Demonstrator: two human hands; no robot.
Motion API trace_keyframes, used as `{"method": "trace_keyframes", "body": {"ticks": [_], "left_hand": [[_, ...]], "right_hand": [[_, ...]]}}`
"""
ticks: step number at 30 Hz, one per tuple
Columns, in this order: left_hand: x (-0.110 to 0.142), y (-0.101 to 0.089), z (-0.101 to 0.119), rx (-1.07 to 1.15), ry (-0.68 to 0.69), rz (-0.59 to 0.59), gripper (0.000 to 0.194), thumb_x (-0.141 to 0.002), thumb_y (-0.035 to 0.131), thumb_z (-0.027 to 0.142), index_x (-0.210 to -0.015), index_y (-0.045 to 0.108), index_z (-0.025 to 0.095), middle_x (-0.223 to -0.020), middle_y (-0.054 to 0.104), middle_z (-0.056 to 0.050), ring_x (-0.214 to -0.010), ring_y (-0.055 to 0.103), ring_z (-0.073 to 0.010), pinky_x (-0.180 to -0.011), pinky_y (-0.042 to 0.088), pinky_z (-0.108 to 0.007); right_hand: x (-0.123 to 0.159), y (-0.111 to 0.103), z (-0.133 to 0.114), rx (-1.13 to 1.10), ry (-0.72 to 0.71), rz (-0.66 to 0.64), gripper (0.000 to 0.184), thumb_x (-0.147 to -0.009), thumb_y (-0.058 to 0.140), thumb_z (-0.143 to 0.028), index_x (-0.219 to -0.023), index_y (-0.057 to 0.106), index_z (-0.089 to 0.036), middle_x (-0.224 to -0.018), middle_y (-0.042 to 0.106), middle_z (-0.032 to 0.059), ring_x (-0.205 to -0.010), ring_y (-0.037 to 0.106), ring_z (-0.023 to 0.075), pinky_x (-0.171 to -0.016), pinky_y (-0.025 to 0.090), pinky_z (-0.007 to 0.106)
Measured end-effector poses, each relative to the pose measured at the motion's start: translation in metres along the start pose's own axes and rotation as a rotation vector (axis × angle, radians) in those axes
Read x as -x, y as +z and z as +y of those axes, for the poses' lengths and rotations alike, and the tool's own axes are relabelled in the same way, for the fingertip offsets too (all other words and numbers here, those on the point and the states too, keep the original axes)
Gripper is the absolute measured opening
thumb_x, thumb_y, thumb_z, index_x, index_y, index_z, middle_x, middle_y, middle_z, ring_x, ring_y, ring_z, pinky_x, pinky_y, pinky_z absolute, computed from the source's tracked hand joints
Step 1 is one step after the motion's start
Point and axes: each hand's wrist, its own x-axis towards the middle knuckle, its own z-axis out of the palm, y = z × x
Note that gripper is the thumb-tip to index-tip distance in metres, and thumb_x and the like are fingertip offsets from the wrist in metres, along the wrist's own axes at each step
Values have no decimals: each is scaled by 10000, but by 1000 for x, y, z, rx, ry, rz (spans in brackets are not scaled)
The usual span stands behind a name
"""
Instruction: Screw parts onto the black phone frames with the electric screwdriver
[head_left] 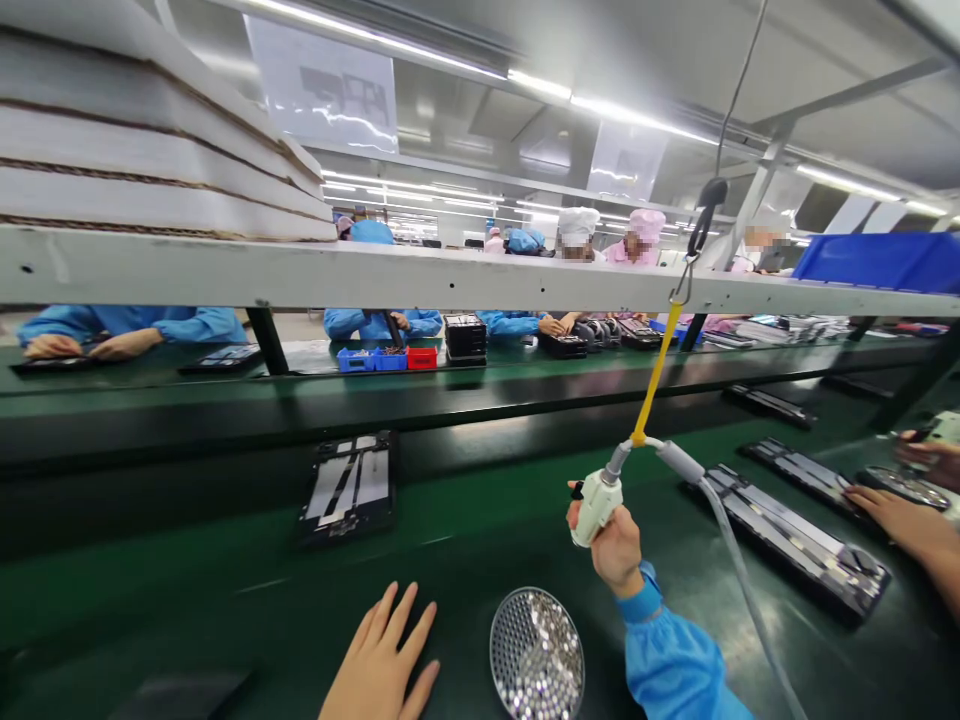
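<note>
My right hand (pixel 621 552) is closed around a white electric screwdriver (pixel 600 508), raised above the bench. A yellow strap (pixel 656 375) suspends it, and a grey cable (pixel 739 565) runs from its top down to the right. My left hand (pixel 382 655) has its fingers spread, palm down, over the green bench; I cannot tell whether it touches the surface. Between my hands sits a round perforated dish (pixel 504 655) with many small shiny screws (pixel 551 640). Beyond my left hand lies an opened tablet-like device (pixel 351 485), its inside facing up.
More opened devices (pixel 799 535) lie to the right, near a co-worker's hand (pixel 907 520) and another screw dish (pixel 904 487). A metal shelf (pixel 420 287) crosses ahead, bearing stacked cardboard (pixel 150 150) and a blue bin (pixel 881 262). Co-workers sit beyond, near small parts bins (pixel 390 360).
</note>
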Motion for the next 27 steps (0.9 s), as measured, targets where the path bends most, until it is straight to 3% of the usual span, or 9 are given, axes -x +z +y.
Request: {"method": "trace_keyframes", "body": {"ticks": [7,10,14,17,25,27], "left_hand": [[0,1,2,-36,19,69,499,-972,498,510,-1457,500,390,-1497,521,-45,-1330,544,-377,-988,567,-486],[-1,-5,4,-45,30,87,493,-968,508,508,-1443,525,376,-1481,538,-55,-1312,561,-379,-977,571,-476],[-3,-10,4,-102,66,72,479,-973,499,520,-1417,562,352,-1442,569,-79,-1270,593,-386,-926,598,-475],[-4,-12,3,-120,89,94,486,-971,505,536,-1420,555,356,-1428,582,-72,-1253,608,-376,-904,609,-458],[-5,-4,0,-200,163,222,508,-952,537,538,-1413,573,328,-1410,601,-84,-1207,641,-378,-847,626,-442],[-4,0,0,-205,163,250,520,-949,537,541,-1421,564,326,-1408,605,-87,-1204,643,-382,-841,624,-447]], "right_hand": [[-1,-3,1,20,0,61,686,-738,416,-751,-996,682,-174,-576,593,67,-492,501,207,-452,386,323],[-1,-5,3,74,9,71,725,-656,523,-776,-1024,673,-169,-619,608,62,-540,524,212,-493,419,341],[-2,-5,8,231,61,143,574,-613,803,-551,-1007,680,-152,-652,605,23,-554,510,168,-527,415,306],[-2,-2,11,324,89,194,530,-645,821,-497,-1007,685,-134,-656,604,10,-571,518,159,-552,425,297],[-6,1,8,397,108,238,584,-615,815,-529,-1034,684,-143,-920,727,103,-834,676,262,-733,531,363],[-6,2,5,386,115,218,593,-619,805,-561,-1018,678,-142,-893,729,105,-821,680,262,-715,535,359]]}}
